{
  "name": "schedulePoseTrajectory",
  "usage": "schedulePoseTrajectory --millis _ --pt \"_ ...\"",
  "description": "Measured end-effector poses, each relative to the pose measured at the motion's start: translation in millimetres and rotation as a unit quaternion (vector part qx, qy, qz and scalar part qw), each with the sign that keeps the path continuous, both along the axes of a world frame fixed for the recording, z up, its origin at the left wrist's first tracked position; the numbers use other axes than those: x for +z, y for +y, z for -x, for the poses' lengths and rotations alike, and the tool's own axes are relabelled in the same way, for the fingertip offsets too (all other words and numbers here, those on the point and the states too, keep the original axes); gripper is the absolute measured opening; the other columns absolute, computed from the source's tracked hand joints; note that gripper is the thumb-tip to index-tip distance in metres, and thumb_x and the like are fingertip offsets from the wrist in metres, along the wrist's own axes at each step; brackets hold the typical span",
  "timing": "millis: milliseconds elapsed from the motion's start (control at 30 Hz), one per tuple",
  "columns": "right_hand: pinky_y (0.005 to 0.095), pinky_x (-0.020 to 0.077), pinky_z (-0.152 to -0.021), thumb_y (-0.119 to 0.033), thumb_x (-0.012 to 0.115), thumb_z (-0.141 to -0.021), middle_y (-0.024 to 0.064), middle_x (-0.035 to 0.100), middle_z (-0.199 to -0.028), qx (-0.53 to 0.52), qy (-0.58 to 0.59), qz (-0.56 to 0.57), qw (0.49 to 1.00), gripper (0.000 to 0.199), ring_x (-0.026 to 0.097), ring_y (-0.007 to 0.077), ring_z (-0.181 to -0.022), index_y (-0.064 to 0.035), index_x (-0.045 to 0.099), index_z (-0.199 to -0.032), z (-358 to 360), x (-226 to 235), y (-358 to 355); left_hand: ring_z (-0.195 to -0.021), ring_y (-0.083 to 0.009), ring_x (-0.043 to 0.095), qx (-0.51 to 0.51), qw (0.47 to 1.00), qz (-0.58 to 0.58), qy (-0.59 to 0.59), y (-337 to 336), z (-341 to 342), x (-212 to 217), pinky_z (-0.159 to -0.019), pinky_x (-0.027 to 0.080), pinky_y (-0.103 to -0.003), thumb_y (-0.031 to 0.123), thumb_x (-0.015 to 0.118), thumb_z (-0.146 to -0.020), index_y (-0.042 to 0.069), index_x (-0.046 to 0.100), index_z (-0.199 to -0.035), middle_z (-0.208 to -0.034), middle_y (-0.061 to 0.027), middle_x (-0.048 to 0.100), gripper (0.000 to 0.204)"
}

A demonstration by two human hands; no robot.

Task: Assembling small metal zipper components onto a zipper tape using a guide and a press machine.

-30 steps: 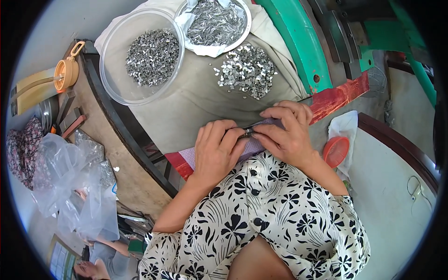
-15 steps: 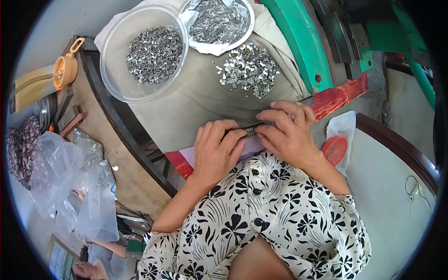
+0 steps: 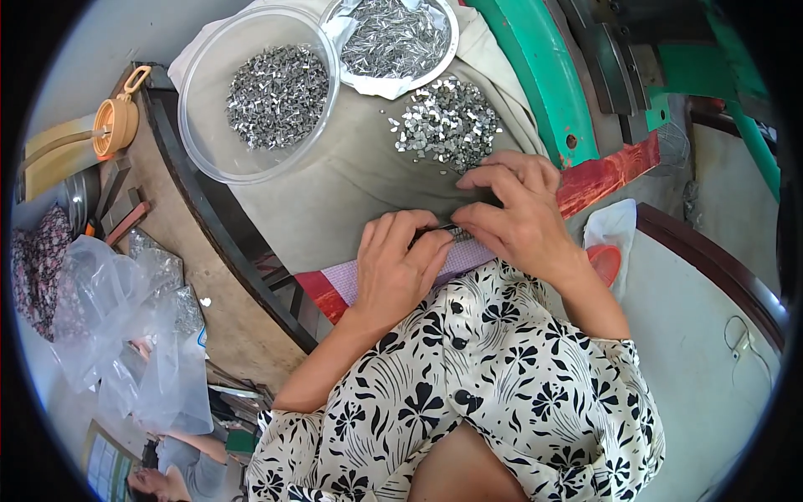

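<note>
My left hand (image 3: 397, 268) and my right hand (image 3: 514, 213) meet over a beige cloth (image 3: 343, 192) on the work surface. Between their fingertips sits a thin dark metal strip (image 3: 452, 231), pinched from both sides; most of it is hidden by the fingers. Just beyond my right hand lies a loose heap of small silvery metal pieces (image 3: 443, 125). A clear plastic bowl (image 3: 213, 142) at the far left holds more small metal pieces. A second bowl (image 3: 393, 38) at the top holds thin shiny metal slivers on white paper.
A green machine frame (image 3: 544, 84) with a red part (image 3: 602, 176) rises to the right. Clear plastic bags (image 3: 125, 335) lie at the left, near an orange container (image 3: 113, 125). A small orange lid (image 3: 604, 263) sits by my right forearm. Another person (image 3: 180, 464) is at the lower left.
Both hands stay together on the strip, with small finger shifts. The view has drifted slightly, so the bowls sit a little higher in the frame.
</note>
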State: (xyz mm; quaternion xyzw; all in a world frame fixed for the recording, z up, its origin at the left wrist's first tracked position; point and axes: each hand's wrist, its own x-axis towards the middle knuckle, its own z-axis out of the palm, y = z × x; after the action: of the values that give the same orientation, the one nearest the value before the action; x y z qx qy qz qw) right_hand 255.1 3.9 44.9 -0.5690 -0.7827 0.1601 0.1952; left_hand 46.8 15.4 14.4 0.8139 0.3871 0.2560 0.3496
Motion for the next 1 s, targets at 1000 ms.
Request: schedulePoseTrajectory --millis 1000 --pt "0.0419 0.0339 -0.093 -0.018 0.080 -0.068 -0.0051 0.064 -0.114 -0.003 -0.012 -0.019 1.000 0.020 0.053 0.0245 -0.115 -0.0170 0.072 -0.086 16 -9 -25 -0.087 -0.0266 0.059 -0.014 0.999 -0.024 0.032 0 10 4 -0.076 0.044 -0.038 0.008 0.078 -0.074 0.007 0.066 -0.095 -0.100 -0.0061 0.062 0.024"
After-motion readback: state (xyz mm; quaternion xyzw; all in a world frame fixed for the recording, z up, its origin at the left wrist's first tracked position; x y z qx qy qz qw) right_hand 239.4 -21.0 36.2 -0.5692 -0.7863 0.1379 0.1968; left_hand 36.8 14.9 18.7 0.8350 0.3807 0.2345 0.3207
